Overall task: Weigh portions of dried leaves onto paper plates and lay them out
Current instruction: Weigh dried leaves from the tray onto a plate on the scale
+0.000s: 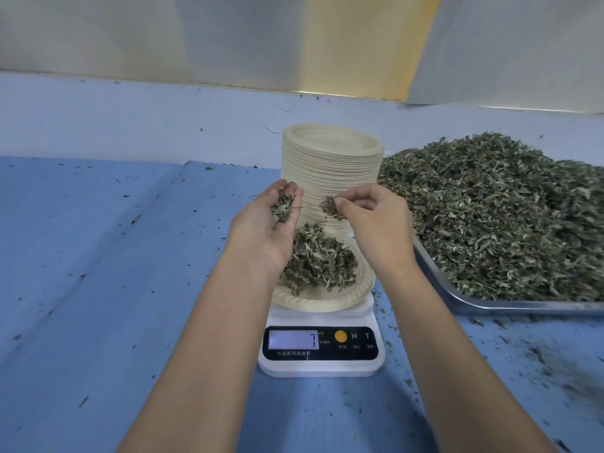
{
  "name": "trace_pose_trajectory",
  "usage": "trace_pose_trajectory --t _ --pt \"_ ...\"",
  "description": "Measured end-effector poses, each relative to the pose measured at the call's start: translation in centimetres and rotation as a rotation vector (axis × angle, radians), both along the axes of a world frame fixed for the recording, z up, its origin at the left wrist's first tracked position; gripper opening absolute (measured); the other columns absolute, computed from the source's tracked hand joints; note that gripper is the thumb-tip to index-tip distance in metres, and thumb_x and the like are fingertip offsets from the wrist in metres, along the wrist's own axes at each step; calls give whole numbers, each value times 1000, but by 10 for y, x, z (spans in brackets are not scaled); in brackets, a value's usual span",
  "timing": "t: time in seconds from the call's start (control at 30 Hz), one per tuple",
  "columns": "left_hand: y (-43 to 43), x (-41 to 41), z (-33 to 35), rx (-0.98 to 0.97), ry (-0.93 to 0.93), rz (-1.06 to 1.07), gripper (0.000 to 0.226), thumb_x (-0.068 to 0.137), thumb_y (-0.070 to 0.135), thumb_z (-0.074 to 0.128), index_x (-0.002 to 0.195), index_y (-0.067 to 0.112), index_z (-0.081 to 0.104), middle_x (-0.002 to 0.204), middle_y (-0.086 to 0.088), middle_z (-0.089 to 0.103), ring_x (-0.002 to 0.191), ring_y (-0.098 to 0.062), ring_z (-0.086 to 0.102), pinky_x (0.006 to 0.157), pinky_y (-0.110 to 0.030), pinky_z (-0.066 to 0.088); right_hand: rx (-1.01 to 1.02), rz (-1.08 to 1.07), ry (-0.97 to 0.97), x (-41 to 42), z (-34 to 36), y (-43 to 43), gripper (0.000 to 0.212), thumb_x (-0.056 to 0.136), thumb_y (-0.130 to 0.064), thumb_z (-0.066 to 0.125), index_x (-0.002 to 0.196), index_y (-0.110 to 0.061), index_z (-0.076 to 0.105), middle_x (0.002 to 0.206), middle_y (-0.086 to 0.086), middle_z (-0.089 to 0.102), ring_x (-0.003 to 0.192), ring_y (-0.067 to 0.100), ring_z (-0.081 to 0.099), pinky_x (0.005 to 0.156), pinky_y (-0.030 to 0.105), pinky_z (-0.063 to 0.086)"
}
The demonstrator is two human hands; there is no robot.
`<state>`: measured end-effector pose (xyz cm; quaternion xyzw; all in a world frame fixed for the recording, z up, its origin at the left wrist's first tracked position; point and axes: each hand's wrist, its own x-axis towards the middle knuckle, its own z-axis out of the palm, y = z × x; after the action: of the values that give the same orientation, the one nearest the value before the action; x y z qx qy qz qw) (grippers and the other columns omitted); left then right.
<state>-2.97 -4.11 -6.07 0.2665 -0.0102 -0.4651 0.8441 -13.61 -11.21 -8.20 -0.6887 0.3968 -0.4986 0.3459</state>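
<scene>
A paper plate (330, 300) heaped with dried leaves (318, 261) sits on a white digital scale (322, 349) whose display reads 7. My left hand (264, 228) hovers palm up over the plate's left side, cupping a small bunch of leaves in its loosely bent fingers. My right hand (379, 220) hangs above the plate's far right edge and pinches a tuft of leaves between thumb and fingers. A tall stack of paper plates (336, 161) stands just behind the scale.
A metal tray (510, 304) piled high with dried leaves (496, 217) lies to the right of the scale. Blue cloth (98, 273) covers the table, sprinkled with leaf crumbs. A pale wall rises along the back edge.
</scene>
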Motion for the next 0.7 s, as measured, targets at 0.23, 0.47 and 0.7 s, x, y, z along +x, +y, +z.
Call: trace_pose_trajectory --t 0.23,0.47,0.7 --pt "-1 -1 -1 -4 -5 -2 18 97 -4 42 89 -5 57 90 -18 58 80 -20 61 91 -35 52 -3 7 26 1 -1 -1 11 85 -21 69 76 -24 63 63 -10 65 67 4 63 69 23 49" --pt "-3 -3 0 3 -10 -19 17 97 -3 42 88 -5 57 92 -17 58 86 -21 60 92 -36 52 240 126 -263 3 2 0 10 85 -10 68 79 -17 66 64 -8 66 62 2 63 68 22 52" --pt "-12 -22 10 8 -70 -106 20 98 0 41 88 -4 58 94 -16 58 88 -22 59 91 -31 50 472 262 -545 -2 11 -1 7 87 -8 66 82 -12 66 63 -6 65 63 6 63 67 18 52"
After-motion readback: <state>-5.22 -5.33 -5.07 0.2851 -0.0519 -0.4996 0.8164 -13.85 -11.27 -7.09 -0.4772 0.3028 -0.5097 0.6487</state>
